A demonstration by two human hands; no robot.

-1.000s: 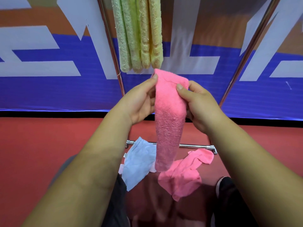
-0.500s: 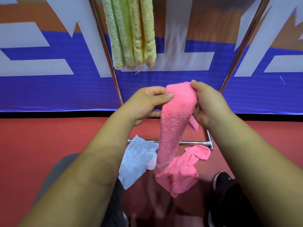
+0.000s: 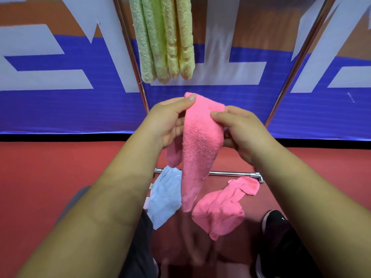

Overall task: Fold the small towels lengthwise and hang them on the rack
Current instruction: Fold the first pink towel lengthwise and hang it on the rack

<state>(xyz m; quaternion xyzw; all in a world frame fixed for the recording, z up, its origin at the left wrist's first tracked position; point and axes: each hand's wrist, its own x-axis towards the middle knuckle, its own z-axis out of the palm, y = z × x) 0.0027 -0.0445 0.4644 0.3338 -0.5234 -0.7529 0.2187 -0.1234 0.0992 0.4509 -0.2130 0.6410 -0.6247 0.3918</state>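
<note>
A pink towel [image 3: 198, 149], folded into a long narrow strip, hangs down in front of me. My left hand [image 3: 166, 121] pinches its upper left corner between thumb and fingers. My right hand [image 3: 241, 131] grips its upper right edge, thumb on the front. A short end of the pink towel droops behind my left palm. Green and yellow folded towels [image 3: 164, 39] hang from the top of the metal rack [image 3: 132, 57], above and left of my hands.
On the red floor lie a light blue cloth [image 3: 164, 199] and a crumpled pink cloth [image 3: 220, 207], just in front of the rack's low crossbar [image 3: 232, 173]. My black shoe [image 3: 277, 227] is at lower right. A blue and white banner stands behind.
Both hands shifted their hold at the towel's top; the strip now hangs straighter, with a short end showing behind my left palm. The view has tilted slightly.
</note>
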